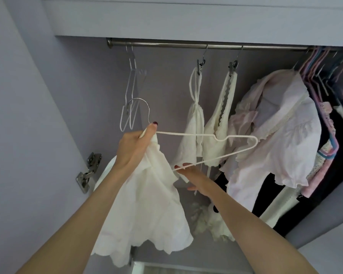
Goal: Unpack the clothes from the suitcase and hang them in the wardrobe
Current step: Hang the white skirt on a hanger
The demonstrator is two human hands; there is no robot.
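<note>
My left hand [135,147] grips the neck of a white wire hanger [236,144] together with the top of a white garment [147,210], which hangs down from that hand. The hanger's metal hook curves up above my left fingers, below the wardrobe rail [166,44]. The hanger's right half sticks out bare to the right. My right hand [196,178] reaches under the hanger's lower bar, fingers extended and touching the bar. The suitcase is out of view.
Two empty clear hangers [130,95] hang at the rail's left end. Two clip hangers hold small white tops [196,123]. A pale pink blouse [281,131] and several dark and pastel garments fill the right side. A door hinge [89,169] sits at left.
</note>
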